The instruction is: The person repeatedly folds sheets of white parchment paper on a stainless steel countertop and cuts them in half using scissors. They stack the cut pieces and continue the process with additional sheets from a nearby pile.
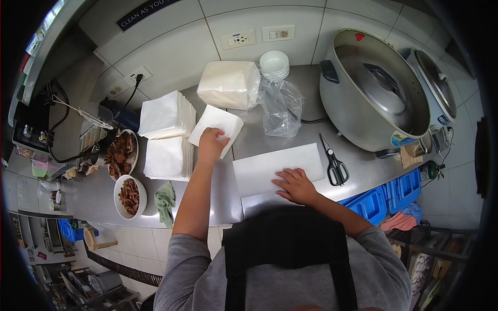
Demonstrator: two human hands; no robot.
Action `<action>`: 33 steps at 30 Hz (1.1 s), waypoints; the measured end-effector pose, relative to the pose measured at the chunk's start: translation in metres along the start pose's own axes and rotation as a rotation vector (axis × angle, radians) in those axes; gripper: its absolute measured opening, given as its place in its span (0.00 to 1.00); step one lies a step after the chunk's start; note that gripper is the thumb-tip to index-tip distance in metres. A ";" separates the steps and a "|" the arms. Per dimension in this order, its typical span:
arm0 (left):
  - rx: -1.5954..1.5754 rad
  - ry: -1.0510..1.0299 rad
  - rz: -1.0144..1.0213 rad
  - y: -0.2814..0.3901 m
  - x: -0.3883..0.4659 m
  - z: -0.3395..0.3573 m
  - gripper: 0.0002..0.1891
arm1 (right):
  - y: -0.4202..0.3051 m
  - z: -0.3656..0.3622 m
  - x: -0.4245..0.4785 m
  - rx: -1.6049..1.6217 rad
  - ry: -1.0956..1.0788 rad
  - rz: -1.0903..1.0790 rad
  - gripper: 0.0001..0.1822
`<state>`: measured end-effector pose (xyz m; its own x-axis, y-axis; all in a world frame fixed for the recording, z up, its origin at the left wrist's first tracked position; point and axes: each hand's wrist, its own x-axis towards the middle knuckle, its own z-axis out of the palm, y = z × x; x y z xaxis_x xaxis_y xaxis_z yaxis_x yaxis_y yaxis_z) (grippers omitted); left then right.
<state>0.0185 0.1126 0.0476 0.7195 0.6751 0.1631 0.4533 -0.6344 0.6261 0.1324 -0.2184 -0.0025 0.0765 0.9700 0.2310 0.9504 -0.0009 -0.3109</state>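
Observation:
My left hand point(213, 145) rests on a small pile of folded white paper napkins point(220, 118), set at an angle on the steel counter. Its fingers are bent against the top napkin; whether they pinch it is unclear. Two taller stacks of white napkins stand just left, a rear stack point(161, 114) and a front stack point(165, 157). My right hand point(297, 186) lies palm down, fingers a little apart, on a long white paper sheet point(268, 165). Black-handled scissors point(335, 165) lie right of the sheet, blades pointing away from me.
Behind are a plastic-wrapped napkin pack point(227, 83), a clear plastic bag point(282, 112) and stacked white bowls point(274, 64). A large rice cooker point(342, 105) stands right. On the left are a bowl of brown food point(142, 202), a plate of browned food point(134, 155) and a green cloth point(165, 202).

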 end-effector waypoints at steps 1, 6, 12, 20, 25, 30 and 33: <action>-0.004 -0.003 0.009 -0.003 0.001 0.000 0.12 | 0.000 0.000 0.000 -0.002 0.000 -0.001 0.25; -0.081 0.003 -0.085 -0.002 0.000 -0.002 0.09 | 0.001 0.001 0.000 -0.002 0.001 -0.004 0.25; 0.449 0.088 0.322 0.067 -0.044 -0.009 0.04 | 0.002 -0.004 0.001 0.195 0.205 0.099 0.32; -0.045 -0.204 0.531 0.138 -0.109 -0.051 0.05 | -0.026 -0.074 0.056 0.172 0.199 0.335 0.22; -0.499 -0.318 -0.087 0.078 -0.089 -0.056 0.06 | 0.036 -0.103 0.030 0.408 -0.072 0.541 0.13; -0.498 -0.309 -0.271 0.024 -0.099 0.002 0.09 | 0.068 -0.084 0.010 0.806 0.016 0.846 0.18; -0.404 -0.226 -0.269 0.011 -0.098 0.023 0.11 | 0.077 -0.048 0.003 1.015 0.278 0.863 0.21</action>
<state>-0.0350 0.0310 0.0211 0.7213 0.6678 -0.1837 0.4305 -0.2244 0.8743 0.2207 -0.2270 0.0187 0.7009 0.6712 -0.2412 -0.0595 -0.2820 -0.9576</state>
